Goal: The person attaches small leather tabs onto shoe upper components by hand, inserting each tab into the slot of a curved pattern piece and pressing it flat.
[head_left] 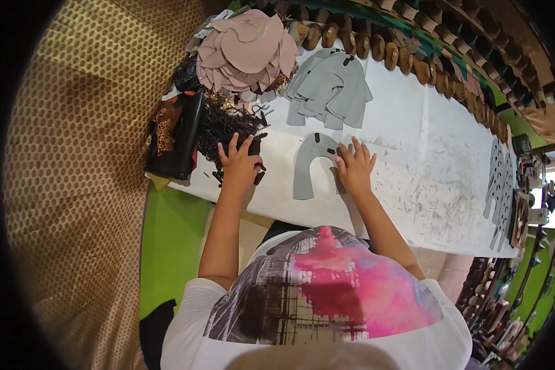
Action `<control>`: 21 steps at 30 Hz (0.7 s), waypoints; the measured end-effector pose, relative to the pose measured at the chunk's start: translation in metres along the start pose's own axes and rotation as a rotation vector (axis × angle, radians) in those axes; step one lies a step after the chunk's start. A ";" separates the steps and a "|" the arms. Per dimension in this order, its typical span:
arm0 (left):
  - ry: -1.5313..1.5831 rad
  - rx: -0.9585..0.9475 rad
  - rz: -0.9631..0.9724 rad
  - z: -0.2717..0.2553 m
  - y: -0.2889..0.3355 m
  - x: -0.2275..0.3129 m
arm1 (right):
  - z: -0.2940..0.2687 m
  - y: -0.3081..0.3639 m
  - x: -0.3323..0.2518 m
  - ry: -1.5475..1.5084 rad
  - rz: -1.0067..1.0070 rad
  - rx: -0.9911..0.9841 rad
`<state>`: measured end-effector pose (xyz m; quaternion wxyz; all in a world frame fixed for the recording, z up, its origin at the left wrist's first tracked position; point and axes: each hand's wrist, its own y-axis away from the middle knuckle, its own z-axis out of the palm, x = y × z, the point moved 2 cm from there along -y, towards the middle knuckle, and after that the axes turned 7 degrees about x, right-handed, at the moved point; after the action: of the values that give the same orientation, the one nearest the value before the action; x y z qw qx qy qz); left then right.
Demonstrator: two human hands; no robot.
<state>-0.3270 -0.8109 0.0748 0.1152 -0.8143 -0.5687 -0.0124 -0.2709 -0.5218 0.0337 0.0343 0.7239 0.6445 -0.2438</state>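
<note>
A grey arch-shaped shoe upper piece (303,169) lies flat on the white-covered table, its curve pointing away from me. Small dark oblong tabs (331,151) sit on its curved top. My right hand (356,172) rests over its right side with fingers spread, hiding part of that leg. My left hand (239,165) reaches over the near edge of a heap of small dark pieces and black beaded trim (219,131), its fingers apart. Whether a fingertip touches one of the pieces is hard to tell. Farther back lies a stack of grey upper pieces (330,86).
A pile of pink cut pieces (246,49) stands at the back left, with a black box-like packet (176,139) nearer me. Brown shoe lasts (391,55) line the table's far edge. More grey pieces (501,185) lie at the right end. A patterned curtain (86,185) hangs at left.
</note>
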 end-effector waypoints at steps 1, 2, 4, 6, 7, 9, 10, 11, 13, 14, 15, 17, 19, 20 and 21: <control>-0.005 0.022 0.013 0.002 -0.001 -0.001 | -0.002 0.000 0.003 -0.001 0.020 0.010; -0.003 0.020 0.014 0.002 -0.001 -0.001 | -0.003 0.000 0.004 -0.003 0.038 0.021; 0.058 0.060 -0.003 0.001 -0.002 -0.001 | -0.007 0.001 0.005 -0.009 0.041 0.044; 0.132 0.121 -0.067 0.003 -0.003 0.001 | -0.010 0.000 0.006 -0.013 0.038 0.072; 0.204 0.179 -0.132 0.003 -0.003 0.002 | -0.012 -0.001 0.005 -0.029 0.024 0.088; 0.322 0.210 -0.217 0.008 -0.001 0.003 | -0.018 -0.004 -0.004 -0.048 0.001 0.105; 0.440 0.235 -0.299 0.011 0.000 0.003 | -0.021 -0.006 -0.010 -0.047 -0.039 0.102; 0.541 0.179 -0.331 0.009 -0.001 0.009 | -0.024 -0.008 -0.016 -0.043 -0.073 0.100; 0.766 0.085 -0.375 0.016 -0.003 0.016 | -0.022 -0.019 -0.022 -0.271 -0.100 -0.025; 0.986 -0.018 -0.421 0.020 -0.002 0.021 | -0.020 -0.022 -0.028 -0.502 -0.125 -0.157; 1.099 -0.073 -0.460 0.021 -0.001 0.028 | -0.033 -0.026 -0.049 -0.553 -0.130 -0.133; 1.112 -0.099 -0.414 0.023 -0.001 0.036 | -0.030 -0.030 -0.063 -0.683 -0.107 -0.210; 1.183 -0.159 -0.397 0.025 -0.001 0.047 | -0.032 -0.032 -0.072 -0.880 0.014 -0.376; 1.184 -0.160 -0.398 0.025 -0.002 0.049 | -0.031 -0.034 -0.071 -0.878 0.014 -0.378; 1.079 -0.182 -0.340 0.025 -0.004 0.052 | -0.028 -0.035 -0.069 -0.869 0.007 -0.412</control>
<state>-0.3154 -0.7568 0.0589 0.3149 -0.5966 -0.5489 -0.4936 -0.2989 -0.5692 0.0955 0.4440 0.5352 0.6029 -0.3910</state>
